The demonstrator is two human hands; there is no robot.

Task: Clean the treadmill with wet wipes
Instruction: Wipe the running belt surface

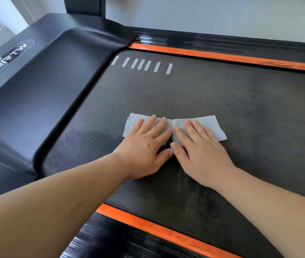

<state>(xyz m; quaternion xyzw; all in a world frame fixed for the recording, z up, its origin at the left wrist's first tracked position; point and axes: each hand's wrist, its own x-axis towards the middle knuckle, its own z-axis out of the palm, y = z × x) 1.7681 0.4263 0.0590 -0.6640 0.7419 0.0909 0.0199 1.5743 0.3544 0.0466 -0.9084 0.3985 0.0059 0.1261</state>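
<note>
The treadmill's black textured belt point(194, 94) fills the middle of the head view. Two white wet wipes lie flat on it side by side. My left hand point(144, 148) presses the left wipe point(132, 123) with straight, spread fingers. My right hand point(202, 153) presses the right wipe point(212, 127) the same way. The two thumbs touch between the hands. Darker damp patches show on the belt to the right and near my right forearm.
The black motor cover point(42, 90) with a logo badge point(4, 62) rises at the left. Orange side strips run along the far edge point(222, 56) and the near edge point(157, 229), with black ribbed foot rails beyond them. A wall stands behind.
</note>
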